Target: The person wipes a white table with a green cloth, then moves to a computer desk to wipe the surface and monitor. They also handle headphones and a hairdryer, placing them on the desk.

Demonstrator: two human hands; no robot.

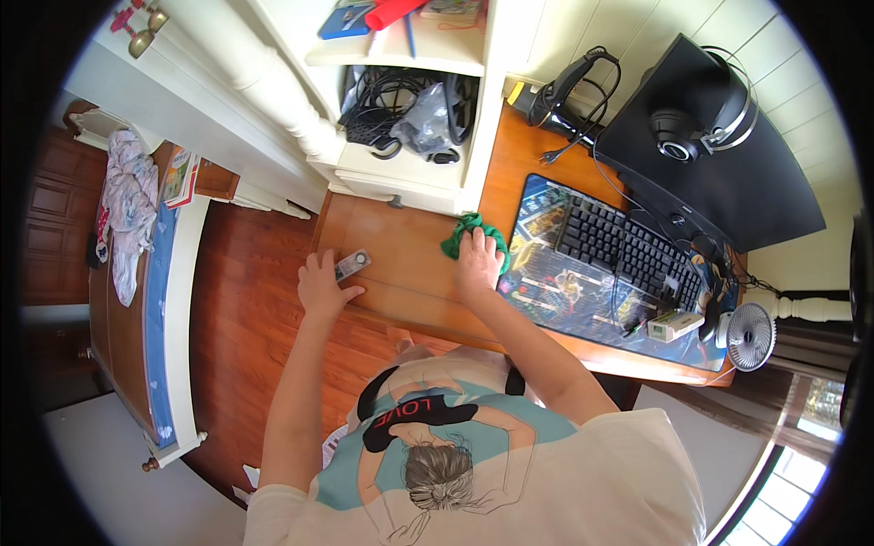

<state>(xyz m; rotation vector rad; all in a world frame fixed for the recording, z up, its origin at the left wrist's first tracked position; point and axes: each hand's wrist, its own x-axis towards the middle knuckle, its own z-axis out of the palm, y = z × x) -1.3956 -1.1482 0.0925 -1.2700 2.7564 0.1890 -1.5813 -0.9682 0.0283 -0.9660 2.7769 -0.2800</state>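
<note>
My right hand (479,263) presses a bunched green cloth (471,224) onto the wooden desk top (410,252), beside the left edge of the desk mat. The cloth bulges out around the fingers. Over the desk's left end is my left hand (322,285), its thumb spread from the fingers. Between that thumb and the fingers lies one end of a small grey, partly clear device (353,265) with a round dial-like part. Whether the fingers touch it cannot be made out.
Right of the cloth, a printed desk mat (539,266) carries a black keyboard (625,252) and a small box (674,326). Beyond stand a monitor (744,164) with headphones (683,133), a corded hair dryer (570,102) and a small fan (750,336). A white shelf (410,174) holding cables rises behind.
</note>
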